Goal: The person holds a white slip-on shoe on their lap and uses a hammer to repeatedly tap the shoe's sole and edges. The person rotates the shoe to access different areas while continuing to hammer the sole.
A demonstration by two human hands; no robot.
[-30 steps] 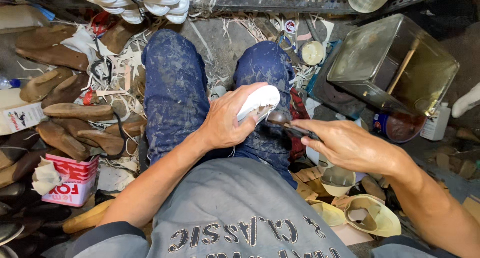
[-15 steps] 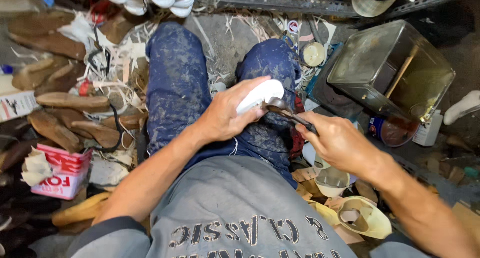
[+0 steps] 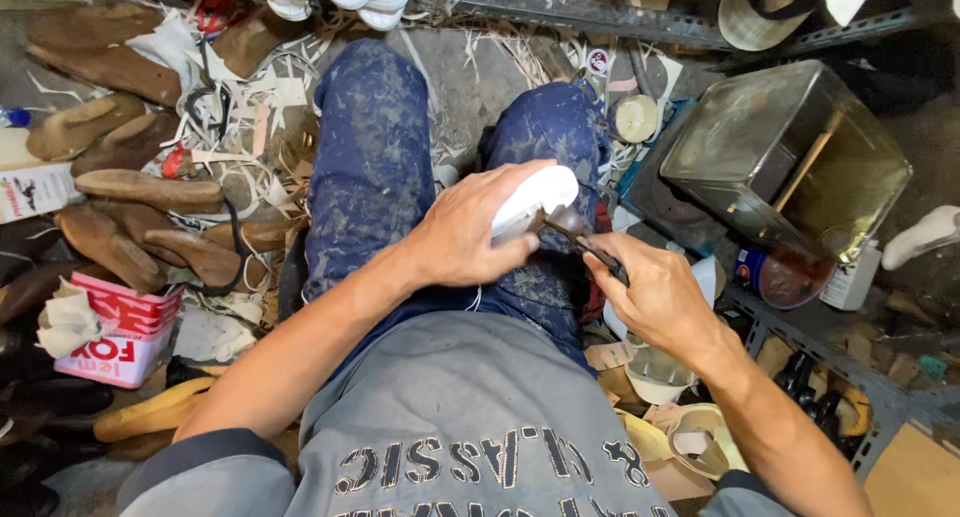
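Left hand (image 3: 470, 232) clamped on white sole (image 3: 535, 199), resting on right knee. Right hand (image 3: 655, 297) gripping dark tool (image 3: 580, 235), head touching sole edge. Best to keep sole pinned firm, tool angled shallow. Sole smooth, rounded; jeans (image 3: 375, 167) glue-flecked; brown insoles (image 3: 150, 189) matte, flat

I wear a grey T-shirt with dark, worn block lettering across the chest and short sleeves edged in a darker band. My trousers are dark blue, mottled all over with pale dusty smears, thickest at the knees. My left hand (image 3: 470, 232) and right hand (image 3: 655, 302) are bare, forearms uncovered below the sleeves.
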